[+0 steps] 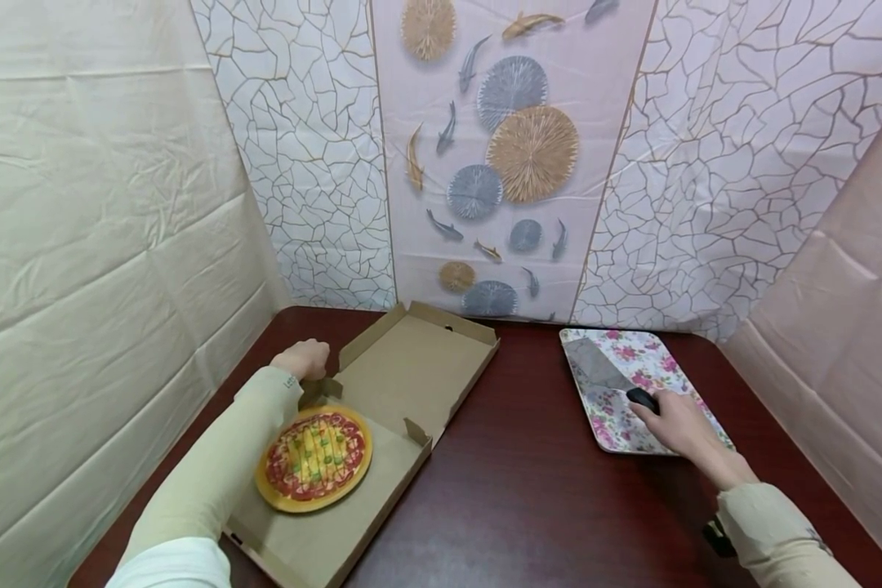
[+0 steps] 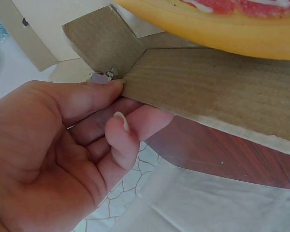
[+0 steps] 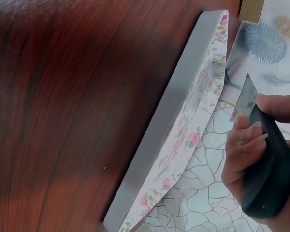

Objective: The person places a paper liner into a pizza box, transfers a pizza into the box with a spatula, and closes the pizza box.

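Observation:
On the left of the table, an opened cardboard pizza box [image 1: 382, 482] holds a round pizza [image 1: 314, 459] with a yellow crust and red, yellow and green topping. My left hand [image 1: 303, 359] is at the box's far left corner. Its thumb and fingers pinch the cardboard wall there, as the left wrist view shows. Over on the right, my right hand [image 1: 679, 420] grips the black handle [image 3: 268, 169] of a broad-bladed kitchen knife [image 1: 594, 363]. The flat blade overlaps a floral tray [image 1: 632, 433] in the head view.
The dark red wooden table [image 1: 507, 490] shows between box and tray. Beige cloth walls [image 1: 118, 204] close in both sides, and a patterned curtain [image 1: 323, 163] hangs behind. The box lid [image 1: 419, 351] lies folded back toward that curtain.

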A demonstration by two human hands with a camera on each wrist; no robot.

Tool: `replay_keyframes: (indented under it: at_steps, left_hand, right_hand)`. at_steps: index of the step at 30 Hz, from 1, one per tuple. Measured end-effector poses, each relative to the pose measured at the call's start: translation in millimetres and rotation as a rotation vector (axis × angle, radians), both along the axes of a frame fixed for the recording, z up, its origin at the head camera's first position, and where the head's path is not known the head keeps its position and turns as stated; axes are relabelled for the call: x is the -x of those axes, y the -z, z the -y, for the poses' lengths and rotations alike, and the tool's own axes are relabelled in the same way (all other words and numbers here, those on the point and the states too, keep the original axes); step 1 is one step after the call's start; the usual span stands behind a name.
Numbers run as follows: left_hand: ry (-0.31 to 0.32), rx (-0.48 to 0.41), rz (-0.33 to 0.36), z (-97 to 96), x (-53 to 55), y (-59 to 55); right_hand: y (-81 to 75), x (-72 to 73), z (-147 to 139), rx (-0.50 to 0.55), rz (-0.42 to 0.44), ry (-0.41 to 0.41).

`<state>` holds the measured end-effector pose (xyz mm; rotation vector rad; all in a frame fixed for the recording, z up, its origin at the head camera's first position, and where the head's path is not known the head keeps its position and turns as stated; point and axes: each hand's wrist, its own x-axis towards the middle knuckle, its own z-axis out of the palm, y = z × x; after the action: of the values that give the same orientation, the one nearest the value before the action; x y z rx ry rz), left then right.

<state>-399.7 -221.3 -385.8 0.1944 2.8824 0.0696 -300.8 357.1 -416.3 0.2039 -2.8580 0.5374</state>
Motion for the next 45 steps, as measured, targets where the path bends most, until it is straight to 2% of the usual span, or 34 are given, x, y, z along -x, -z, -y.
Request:
replay_keyframes:
  at_steps: [11,16,27,35,40,45]
  left_hand:
    - [0.006,-0.006,-0.004,0.2,-0.9,-0.5]
    - [0.006,-0.003,0.009,0.1,-0.1,0.0]
    - [0.028,0.016,-0.004,0.0,0.9,0.9]
    - [0.011,-0.003,0.015,-1.2,4.0,0.1]
    - [-0.004,-0.014,0.032,-0.5,1.2,1.0]
    - [0.017,-0.007,0.02,-0.9,-1.1,0.6]
  right_hand:
    - [1.4,-0.6,-9.2,-0.015,0.017,0.018]
    - [2.3,-2.8,-13.7,-0.015,0.05,0.027]
    - [4.7,-5.2,-21.0,-0.02,0.087,0.071]
    - [4.2,-5.7,-30.3,-0.041,0.109,0.119]
    - [4.7,-8.4,-34.5,-0.043,0.099,0.134]
    - [7.2,-9.4,-38.9,-0.056,0.094,0.148]
